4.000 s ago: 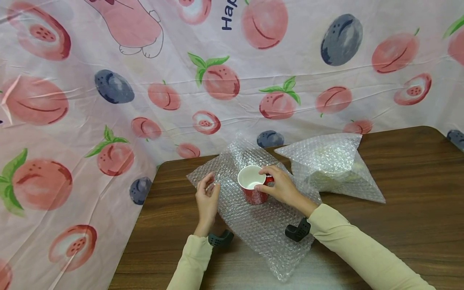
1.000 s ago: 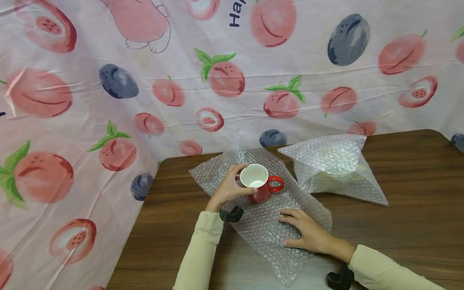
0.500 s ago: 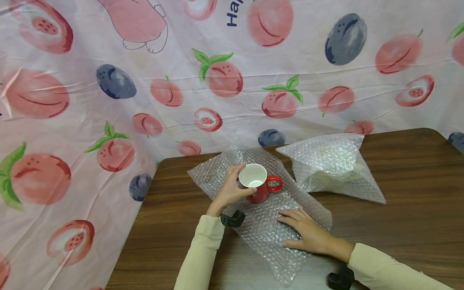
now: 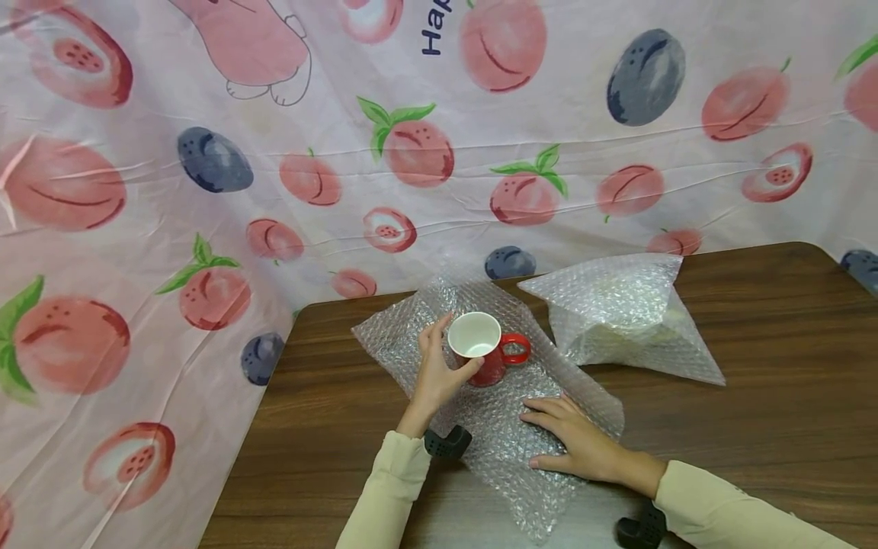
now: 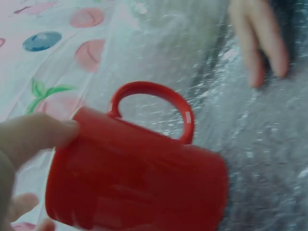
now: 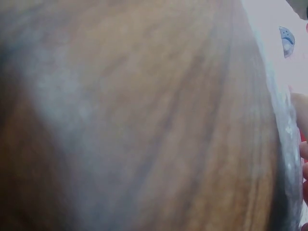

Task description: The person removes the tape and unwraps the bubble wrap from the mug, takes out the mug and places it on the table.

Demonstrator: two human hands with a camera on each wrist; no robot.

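On the brown wooden table [image 4: 754,427], a sheet of bubble wrap [image 4: 501,450] lies spread out, with a red mug [image 4: 483,354] resting on its far half. Left hand [image 4: 439,370]: fingers and thumb curled round the mug's body just below the white-lined rim, gripping it from the left side; the mug leans slightly toward that hand, its opening turned up and toward the viewer. The handle points right, away from the gripping hand. Left wrist view: the thumb [image 5: 33,137] presses on the red wall of the mug [image 5: 139,183] beside the looped handle, with bubble wrap [image 5: 260,144] behind it. Right hand [image 4: 576,442]: fingers straight and slightly spread, palm down, pressing flat on the near right part of the sheet, near the mug but not touching it. Right wrist view: blurred wood grain of the table [image 6: 144,120] only. Behind and to the right of the mug, a second, bulkier bundle of bubble wrap [image 4: 624,320] sits on the table, apart from the sheet. A pink cloth [image 4: 206,191] printed with peaches and plums hangs behind the table.
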